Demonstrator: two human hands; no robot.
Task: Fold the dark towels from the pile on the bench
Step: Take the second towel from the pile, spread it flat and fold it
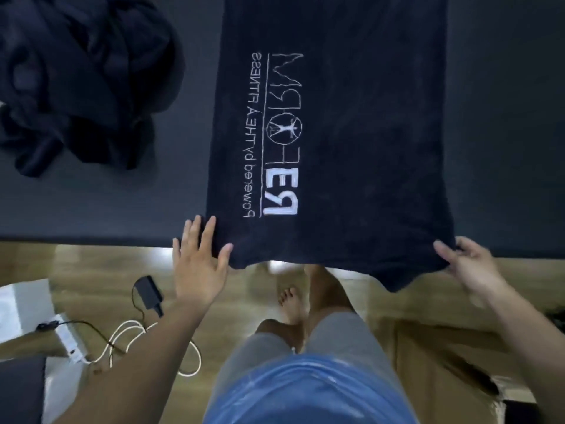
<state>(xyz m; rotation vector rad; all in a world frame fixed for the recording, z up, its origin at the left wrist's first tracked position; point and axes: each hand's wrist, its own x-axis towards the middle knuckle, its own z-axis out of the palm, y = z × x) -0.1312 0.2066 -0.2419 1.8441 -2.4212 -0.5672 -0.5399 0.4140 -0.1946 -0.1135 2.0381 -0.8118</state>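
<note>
Left fingers are straight and spread, lying flat on the near-left corner of the towel, not gripping anything. Left hand sits half on the cloth, half off past its side edge. Right hand pinches the near-right corner, thumb on top; the view is blurred there, so I can't tell how much cloth is in the grip.

1 towel is spread lengthwise on the bench, white logo up, near edge hanging off the front toward me. Unfolded pile is at far left of the bench, apart from this towel.

My read: squaring up before the 1st fold.

Risks:
- Only 1 of the 2 corners is actually held. If I lift now, the left side lags and the fold goes skewed.
- Overhang plus a pull toward me could drag the whole towel off onto the floor.
- Charger and cables lie by my bare feet, so a sidestep to the left could snag them.
</note>
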